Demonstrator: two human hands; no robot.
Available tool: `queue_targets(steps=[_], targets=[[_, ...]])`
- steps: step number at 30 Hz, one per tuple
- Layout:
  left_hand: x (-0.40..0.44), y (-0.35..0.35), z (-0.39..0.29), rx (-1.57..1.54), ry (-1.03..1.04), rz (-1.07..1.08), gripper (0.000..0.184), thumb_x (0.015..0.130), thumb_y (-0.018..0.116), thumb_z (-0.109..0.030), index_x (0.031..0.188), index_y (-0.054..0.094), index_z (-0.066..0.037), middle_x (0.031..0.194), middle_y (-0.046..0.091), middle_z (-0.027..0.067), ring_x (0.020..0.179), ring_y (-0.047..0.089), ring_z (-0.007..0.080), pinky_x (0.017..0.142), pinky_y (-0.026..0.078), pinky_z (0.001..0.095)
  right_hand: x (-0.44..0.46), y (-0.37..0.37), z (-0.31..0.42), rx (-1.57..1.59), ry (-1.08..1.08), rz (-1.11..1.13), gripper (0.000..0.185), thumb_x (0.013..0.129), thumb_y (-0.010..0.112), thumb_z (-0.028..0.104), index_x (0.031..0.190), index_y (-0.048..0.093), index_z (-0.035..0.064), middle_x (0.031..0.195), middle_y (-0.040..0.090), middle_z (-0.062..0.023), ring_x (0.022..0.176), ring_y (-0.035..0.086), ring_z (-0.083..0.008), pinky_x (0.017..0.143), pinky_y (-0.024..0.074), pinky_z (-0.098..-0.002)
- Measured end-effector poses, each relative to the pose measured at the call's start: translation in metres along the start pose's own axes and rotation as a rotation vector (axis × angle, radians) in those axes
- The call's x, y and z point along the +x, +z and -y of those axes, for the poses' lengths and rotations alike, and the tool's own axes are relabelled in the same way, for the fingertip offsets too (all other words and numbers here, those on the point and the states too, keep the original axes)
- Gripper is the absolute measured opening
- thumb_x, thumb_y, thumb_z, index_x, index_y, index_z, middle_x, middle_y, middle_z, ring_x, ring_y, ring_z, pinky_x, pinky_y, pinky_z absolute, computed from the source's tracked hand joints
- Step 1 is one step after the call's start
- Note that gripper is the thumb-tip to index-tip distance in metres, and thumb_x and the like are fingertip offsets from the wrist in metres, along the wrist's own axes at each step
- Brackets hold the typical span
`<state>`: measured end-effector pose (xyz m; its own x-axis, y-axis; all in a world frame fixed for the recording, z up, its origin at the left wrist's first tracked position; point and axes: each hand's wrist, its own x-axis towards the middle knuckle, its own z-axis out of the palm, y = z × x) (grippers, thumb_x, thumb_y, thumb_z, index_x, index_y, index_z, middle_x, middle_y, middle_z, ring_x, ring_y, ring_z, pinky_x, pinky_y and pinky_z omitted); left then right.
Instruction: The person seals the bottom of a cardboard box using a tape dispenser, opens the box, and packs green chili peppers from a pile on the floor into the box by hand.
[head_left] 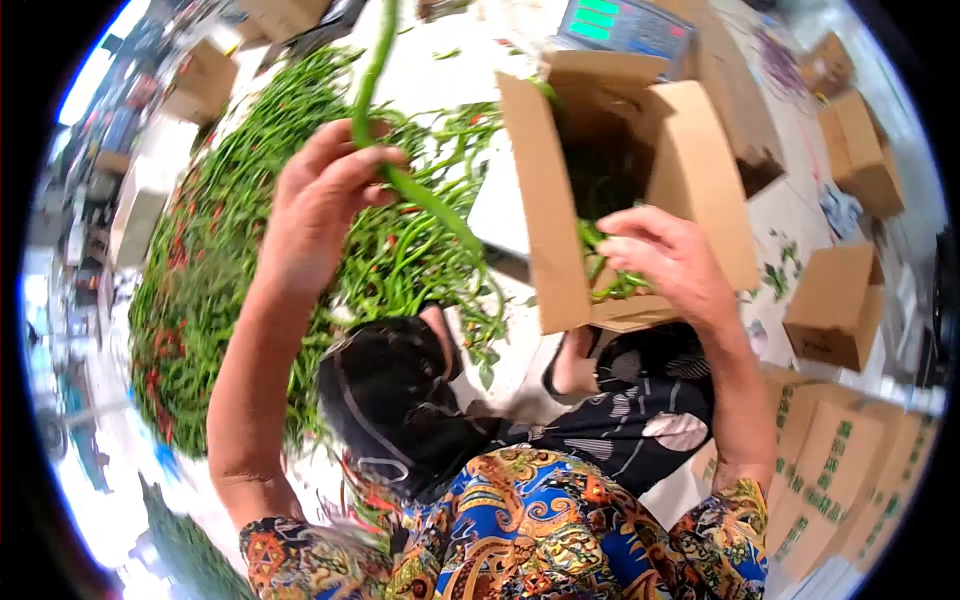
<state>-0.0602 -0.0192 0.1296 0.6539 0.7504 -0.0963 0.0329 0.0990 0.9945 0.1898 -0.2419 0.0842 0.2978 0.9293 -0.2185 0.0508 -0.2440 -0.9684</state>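
Note:
A long, curved green chili pepper [437,205] is pinched between the thumb and fingers of my left hand [325,190], raised above the pile of green peppers [240,210]. My right hand [672,262] is at the near side of an open cardboard box [545,215], its fingers loosely bent and apart. Close to those fingertips, green peppers [622,286] show inside the box. Whether the fingertips touch them is hard to tell. Shadow hides much of the box's inside.
Behind the box stands a digital scale [625,28] with a lit green display. Another carton [838,305] sits to the right, and flat printed cardboard [830,470] lies at lower right. Red peppers [165,345] are mixed into the pile at left.

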Motion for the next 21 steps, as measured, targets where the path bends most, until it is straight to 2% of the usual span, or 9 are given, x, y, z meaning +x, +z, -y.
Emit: queue_targets(steps=[3,6,8,11,14,17,18,19,21], targets=[[-0.064,-0.110,0.026,0.039,-0.029,-0.208,0.027,0.093,0.055,-0.014,0.117,0.055,-0.002,0.101,0.066,0.0071,0.087,0.062,0.0116,0.072,0.050,0.0240,-0.009,0.013,0.011,-0.111,0.030,-0.012,0.021,0.091,0.060,0.009,0.108,0.062,-0.0025,0.093,0.066,-0.0066,0.083,0.063,-0.0130,0.077,0.0513,-0.0257],[-0.175,-0.191,0.070,0.060,-0.261,-0.510,0.022,0.091,0.056,-0.010,0.111,0.055,-0.003,0.098,0.065,0.0065,0.073,0.057,0.0091,0.070,0.050,0.0240,-0.021,0.041,0.025,-0.263,0.077,-0.014,0.022,0.093,0.057,0.011,0.111,0.061,-0.0017,0.101,0.064,-0.0067,0.094,0.062,-0.0141,0.080,0.0509,-0.0273],[-0.271,-0.243,0.121,0.098,-0.432,-0.634,0.020,0.089,0.058,-0.009,0.108,0.057,-0.006,0.094,0.065,0.0056,0.082,0.062,0.0116,0.070,0.052,0.0248,-0.027,0.061,0.027,-0.384,0.057,0.054,0.022,0.094,0.055,0.011,0.111,0.061,-0.0025,0.100,0.063,-0.0068,0.093,0.062,-0.0153,0.080,0.0501,-0.0280],[-0.413,-0.249,0.175,0.121,-0.638,-0.917,0.020,0.087,0.059,-0.008,0.107,0.058,-0.005,0.091,0.063,0.0053,0.077,0.061,0.0120,0.065,0.052,0.0246,-0.035,0.092,0.027,-0.580,-0.007,0.259,0.018,0.089,0.055,0.003,0.104,0.061,-0.0040,0.091,0.064,-0.0085,0.086,0.060,-0.0144,0.078,0.0475,-0.0262],[-0.535,-0.229,0.205,0.196,-0.861,-1.036,0.017,0.085,0.059,-0.007,0.101,0.060,-0.003,0.081,0.060,0.0050,0.064,0.058,0.0122,0.058,0.050,0.0240,-0.042,0.128,0.023,-0.674,-0.017,0.393,0.018,0.085,0.058,-0.001,0.102,0.062,-0.0040,0.085,0.064,-0.0098,0.080,0.061,-0.0144,0.074,0.0484,-0.0265],[-0.635,-0.194,0.254,0.085,-0.957,-1.296,0.011,0.086,0.057,-0.005,0.096,0.059,-0.007,0.082,0.058,0.0020,0.067,0.056,0.0121,0.056,0.053,0.0254,-0.036,0.147,-0.006,-0.656,-0.082,0.539,0.020,0.083,0.059,-0.001,0.102,0.062,-0.0057,0.083,0.067,-0.0123,0.075,0.064,-0.0174,0.072,0.0496,-0.0283],[-0.672,-0.186,0.273,0.049,-0.973,-1.363,0.010,0.085,0.056,-0.004,0.094,0.059,-0.008,0.082,0.058,0.0028,0.067,0.057,0.0122,0.056,0.054,0.0254,-0.034,0.155,-0.013,-0.645,-0.087,0.562,0.019,0.083,0.059,-0.001,0.101,0.061,-0.0061,0.083,0.067,-0.0129,0.075,0.064,-0.0180,0.071,0.0497,-0.0286],[-0.701,-0.181,0.281,-0.047,-1.025,-1.400,0.017,0.085,0.054,0.000,0.101,0.058,-0.004,0.088,0.058,0.0087,0.073,0.060,0.0178,0.058,0.052,0.0246,-0.033,0.161,-0.018,-0.694,-0.121,0.600,0.018,0.082,0.059,0.000,0.099,0.061,-0.0065,0.084,0.068,-0.0148,0.075,0.065,-0.0190,0.070,0.0498,-0.0295],[-0.750,-0.171,0.296,-0.014,-1.198,-1.460,0.009,0.082,0.060,-0.004,0.090,0.063,-0.006,0.080,0.058,0.0082,0.073,0.059,0.0188,0.056,0.051,0.0267,-0.037,0.172,-0.030,-0.664,-0.048,0.605,0.016,0.082,0.059,-0.001,0.096,0.059,-0.0081,0.078,0.064,-0.0161,0.068,0.060,-0.0194,0.065,0.0481,-0.0305]])
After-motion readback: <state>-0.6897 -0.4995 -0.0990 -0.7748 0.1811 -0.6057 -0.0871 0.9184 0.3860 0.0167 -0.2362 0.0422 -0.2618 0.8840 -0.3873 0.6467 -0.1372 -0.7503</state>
